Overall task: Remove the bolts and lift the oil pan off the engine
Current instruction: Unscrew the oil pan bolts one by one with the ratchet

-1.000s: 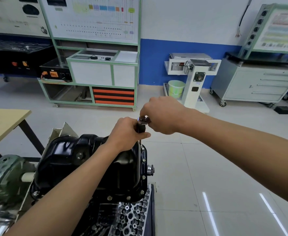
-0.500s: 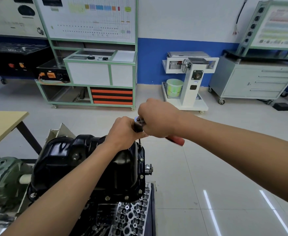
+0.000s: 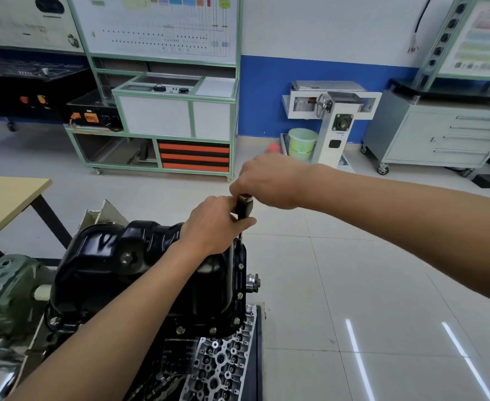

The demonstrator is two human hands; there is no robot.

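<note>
Ratchet [image 3: 246,197] handle has swung round since half a second back. The red grip [image 3: 273,147] was sticking out under the right hand [image 3: 270,180] on the near side. Now only its blurry tip shows past the knuckles, on the side away from the oil pan [image 3: 128,264].

Right hand is curled down over the ratchet head, above the pan's far right corner. Left hand [image 3: 216,224] is wrapped round the black extension [image 3: 242,211] just under it, thumb across the front. A thin shaft drops from there toward the pan's right flange, but I can't make out the socket end.

Pan is sitting on the engine [image 3: 220,360], black and glossy, with bolts [image 3: 239,295] in place along its right and near edges. Left of the pan there's a green housing [image 3: 3,290], and further left and back a wooden table [image 3: 6,204].
</note>
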